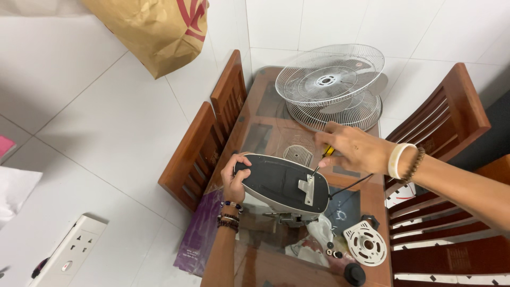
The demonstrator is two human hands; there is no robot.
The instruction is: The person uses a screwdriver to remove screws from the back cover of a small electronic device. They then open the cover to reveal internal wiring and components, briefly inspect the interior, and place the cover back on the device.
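The left hand (234, 178) clamps the left end of a fan base (281, 183) that is tipped up near the middle of the glass tabletop (265, 127), thumb over its rim and fingers hidden behind. The base is an oval shell of cream plastic with a flat, dark, matte underside facing the camera. A small pale plastic bracket (307, 190) sits on that underside toward its right end. The right hand (350, 149) pinches a screwdriver (322, 159) with a yellow and black handle, fingers closed around it, its thin metal shaft angled down to the top of the bracket.

The base rests only on its edge and in one hand's grip, so a hard push on the tool could tilt it or let it slide on the smooth glass. The tip could also skip out of the screw and scratch the dark panel, since the shaft meets it at a slant. A black cord (350, 186) runs off the right end of the base and could snag the wrist.

Two round wire fan guards (332, 85), white and finely ribbed, are stacked at the far edge of the tabletop. A round white plastic disc (365, 243) with cut-out slots and a black knob (354, 273) lie at the near right corner, with small loose parts beside them that could roll off. Wooden chairs (202, 154) with slatted backs stand along both sides, over glossy white floor tiles.
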